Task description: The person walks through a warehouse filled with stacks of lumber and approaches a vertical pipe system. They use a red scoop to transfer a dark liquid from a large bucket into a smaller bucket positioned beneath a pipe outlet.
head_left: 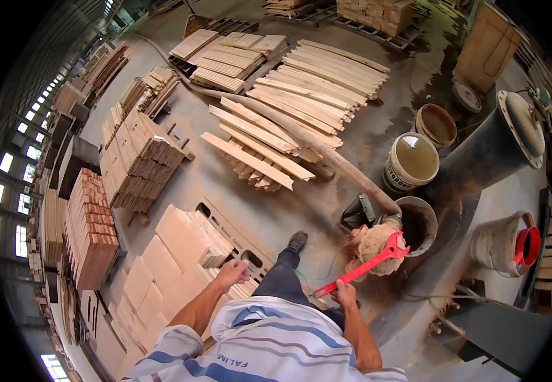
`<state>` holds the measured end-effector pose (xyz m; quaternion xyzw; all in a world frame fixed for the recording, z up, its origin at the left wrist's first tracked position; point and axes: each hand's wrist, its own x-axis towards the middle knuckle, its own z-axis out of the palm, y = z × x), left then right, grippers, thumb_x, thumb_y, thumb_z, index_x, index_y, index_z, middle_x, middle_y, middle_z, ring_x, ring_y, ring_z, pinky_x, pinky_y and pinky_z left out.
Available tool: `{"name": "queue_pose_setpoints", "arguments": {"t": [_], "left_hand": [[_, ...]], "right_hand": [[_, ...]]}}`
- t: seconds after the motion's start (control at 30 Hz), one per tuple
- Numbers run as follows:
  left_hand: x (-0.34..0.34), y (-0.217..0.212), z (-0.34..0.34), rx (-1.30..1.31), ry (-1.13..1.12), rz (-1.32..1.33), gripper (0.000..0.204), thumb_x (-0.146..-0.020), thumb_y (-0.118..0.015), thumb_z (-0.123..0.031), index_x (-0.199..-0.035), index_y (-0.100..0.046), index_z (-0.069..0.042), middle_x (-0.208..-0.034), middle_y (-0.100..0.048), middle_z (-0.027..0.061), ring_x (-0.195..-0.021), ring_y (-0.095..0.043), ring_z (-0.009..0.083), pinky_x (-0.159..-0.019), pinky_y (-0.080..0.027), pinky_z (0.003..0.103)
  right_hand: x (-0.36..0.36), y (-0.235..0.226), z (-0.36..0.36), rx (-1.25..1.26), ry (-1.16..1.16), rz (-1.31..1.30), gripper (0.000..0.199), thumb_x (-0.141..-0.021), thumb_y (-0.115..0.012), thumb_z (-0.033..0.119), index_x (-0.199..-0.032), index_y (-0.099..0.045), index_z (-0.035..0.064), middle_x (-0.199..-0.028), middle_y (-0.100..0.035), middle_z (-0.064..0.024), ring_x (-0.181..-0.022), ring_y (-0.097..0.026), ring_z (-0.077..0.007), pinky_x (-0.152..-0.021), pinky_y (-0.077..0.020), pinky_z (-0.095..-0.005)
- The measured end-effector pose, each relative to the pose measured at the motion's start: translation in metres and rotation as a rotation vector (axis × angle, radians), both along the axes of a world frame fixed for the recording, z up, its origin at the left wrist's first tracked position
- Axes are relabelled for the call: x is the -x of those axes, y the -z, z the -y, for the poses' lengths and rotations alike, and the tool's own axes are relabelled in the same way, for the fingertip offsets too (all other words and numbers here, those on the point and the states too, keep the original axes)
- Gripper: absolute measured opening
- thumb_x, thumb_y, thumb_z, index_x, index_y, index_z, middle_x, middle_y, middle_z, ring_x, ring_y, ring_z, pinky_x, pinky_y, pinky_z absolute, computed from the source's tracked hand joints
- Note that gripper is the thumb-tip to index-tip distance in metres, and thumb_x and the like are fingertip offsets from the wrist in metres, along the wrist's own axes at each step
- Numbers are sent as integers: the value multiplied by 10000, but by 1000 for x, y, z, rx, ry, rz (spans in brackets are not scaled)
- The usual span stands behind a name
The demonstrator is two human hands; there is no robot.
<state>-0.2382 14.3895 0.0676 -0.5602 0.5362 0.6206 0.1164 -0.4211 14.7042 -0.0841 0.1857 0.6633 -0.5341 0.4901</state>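
Observation:
My right hand [344,294] is closed round the handle of a large red open-end wrench [366,266], held low in front of my body. Its forked jaw lies in front of a bulky, dust-caked fitting [377,247] with reddish parts; whether the two touch I cannot tell. A thick dusty hose [301,134] runs across the floor to this fitting. Over the edge of a stack of pale boards [183,245], my left hand [232,274] hangs with its fingers curled in and nothing visible in them.
Right of the hose stand a bucket of cloudy liquid [411,162], a brown bucket [435,124], a dark bucket [418,223] and a big dark cylinder [489,149]. A tipped white bucket [498,245] holds something red. Several wood stacks [139,153] and plank piles [317,83] lie ahead and left.

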Motion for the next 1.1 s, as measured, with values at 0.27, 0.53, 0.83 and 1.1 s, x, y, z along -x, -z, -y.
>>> {"name": "queue_pose_setpoints", "arguments": {"t": [0.27,0.53,0.83,1.1], "left_hand": [[-3,-4,1,14,-11,-10,379,-851,-529,-392,-891,-516,-15,-804,-602,101,-706,-615,175,-616,-504,275],[-3,-6,-1,21,-3,0,383,-862,-515,-388,-926,-519,-11,-827,-604,103,-709,-606,165,-624,-500,268],[-11,3,7,-7,9,-12,370,-864,-517,-378,-929,-518,-14,-831,-601,95,-709,-607,164,-624,-497,270],[-8,-4,4,7,-3,-2,364,-860,-531,-381,-928,-525,-23,-839,-617,94,-725,-626,174,-626,-506,260]], "right_hand": [[0,-5,3,-53,-17,-6,320,-883,-487,318,-914,-554,7,-772,-614,-104,-592,-586,-160,-515,-507,-272],[0,-4,-2,-62,-33,-13,329,-884,-481,325,-931,-548,6,-833,-620,-114,-655,-610,-175,-527,-514,-276],[2,-12,4,-61,-44,-8,331,-881,-486,323,-918,-540,-1,-807,-609,-109,-646,-607,-177,-520,-508,-282],[0,-11,4,-31,1,9,314,-879,-482,303,-892,-548,-4,-731,-604,-114,-555,-575,-166,-503,-502,-282]]}}
